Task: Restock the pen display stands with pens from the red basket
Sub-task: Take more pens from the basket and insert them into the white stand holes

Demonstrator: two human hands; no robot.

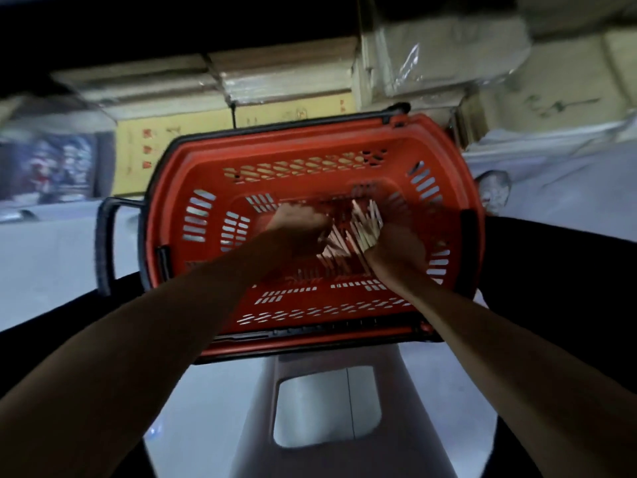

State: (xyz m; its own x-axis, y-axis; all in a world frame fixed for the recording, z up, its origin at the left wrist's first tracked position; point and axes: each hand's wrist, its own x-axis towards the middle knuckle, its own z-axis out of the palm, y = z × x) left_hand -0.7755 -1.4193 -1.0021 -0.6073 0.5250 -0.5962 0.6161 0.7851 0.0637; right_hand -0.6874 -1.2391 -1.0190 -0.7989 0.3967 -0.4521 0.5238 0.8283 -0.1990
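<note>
Red printed marks are showing on the yellow carton (138, 174) standing behind the far rim of the basket (275, 139), but blur is leaving them unreadable. Dark marks are showing on a box (551, 101) at upper right, equally illegible. No lettering is reading clearly anywhere.

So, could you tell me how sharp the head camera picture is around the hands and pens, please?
Head view: dim light overall; the left hand is motion-blurred, the right hand somewhat sharper; the pens smear into pale streaks; the rim of the red basket bows from wide-angle distortion; the cardboard boxes behind are soft.
</note>
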